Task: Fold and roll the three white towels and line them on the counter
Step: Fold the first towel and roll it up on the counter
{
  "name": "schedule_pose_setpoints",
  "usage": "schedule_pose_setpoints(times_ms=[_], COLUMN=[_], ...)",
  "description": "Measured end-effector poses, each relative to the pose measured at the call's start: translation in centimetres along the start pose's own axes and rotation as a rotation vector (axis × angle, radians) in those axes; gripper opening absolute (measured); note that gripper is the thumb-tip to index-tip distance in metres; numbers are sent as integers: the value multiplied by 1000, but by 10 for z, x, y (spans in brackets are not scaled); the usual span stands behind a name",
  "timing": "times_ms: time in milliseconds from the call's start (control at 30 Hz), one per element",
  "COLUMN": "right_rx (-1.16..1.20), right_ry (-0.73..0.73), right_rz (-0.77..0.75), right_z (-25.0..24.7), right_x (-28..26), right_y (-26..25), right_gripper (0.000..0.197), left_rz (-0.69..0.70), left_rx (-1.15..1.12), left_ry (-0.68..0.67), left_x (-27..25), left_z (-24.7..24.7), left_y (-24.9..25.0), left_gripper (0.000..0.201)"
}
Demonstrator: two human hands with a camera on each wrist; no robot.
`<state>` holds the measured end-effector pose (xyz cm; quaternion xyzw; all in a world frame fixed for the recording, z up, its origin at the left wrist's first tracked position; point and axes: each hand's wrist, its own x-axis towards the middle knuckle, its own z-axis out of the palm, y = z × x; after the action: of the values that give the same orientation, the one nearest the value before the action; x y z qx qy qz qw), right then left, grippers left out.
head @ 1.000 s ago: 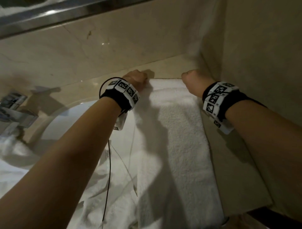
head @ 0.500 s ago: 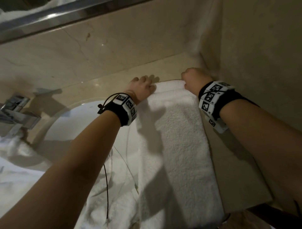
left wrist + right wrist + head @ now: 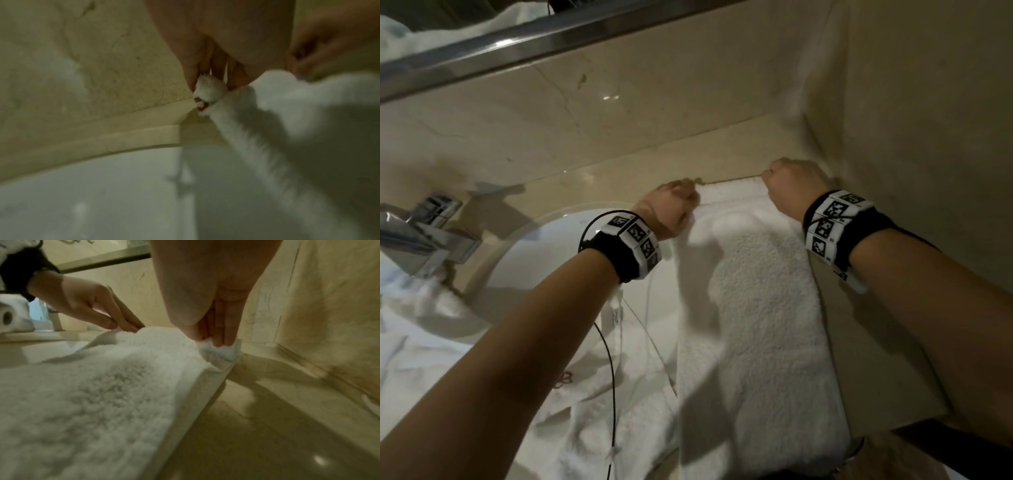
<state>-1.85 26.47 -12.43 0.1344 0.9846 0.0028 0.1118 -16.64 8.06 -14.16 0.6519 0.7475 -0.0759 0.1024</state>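
Towel (image 3: 753, 329), white and folded into a long strip, lies on the beige marble counter (image 3: 873, 370), long axis running from six o'clock to twelve o'clock toward the back wall (image 3: 619, 113). A sink basin (image 3: 544, 274) sits at nine o'clock, more white cloth (image 3: 571, 411) heaped below it. Left hand (image 3: 671, 210) and right hand (image 3: 792, 186) each pinch a far corner.

From the left wrist, blurred fingers (image 3: 205, 65) clasp a tuft of towel (image 3: 287, 129) near the basin rim.

From the right wrist, thumb and fingers (image 3: 222, 331) nip the right corner, slightly raised; the left hand (image 3: 82, 305) pinches the other, arms extended forward.
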Motion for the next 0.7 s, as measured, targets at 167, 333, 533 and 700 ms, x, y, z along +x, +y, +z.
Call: schedule_pose_setpoints(times_ms=[167, 333, 533, 700], right_rx=[105, 110, 95, 178], right_ry=[35, 9, -151, -162], right_rz=[70, 139, 177, 205], right_z=[6, 3, -13, -10], right_x=[-1, 7, 12, 13], right_y=[6, 8, 11, 14], right_gripper=[14, 38, 31, 30], left_rz=[-374, -517, -468, -385], left_rx=[-313, -389, -305, -233], left_ry=[33, -61, -118, -147], left_x=[13, 31, 27, 37], left_z=[-29, -35, -24, -32], left_y=[5, 1, -1, -1], left_gripper=[26, 40, 38, 49])
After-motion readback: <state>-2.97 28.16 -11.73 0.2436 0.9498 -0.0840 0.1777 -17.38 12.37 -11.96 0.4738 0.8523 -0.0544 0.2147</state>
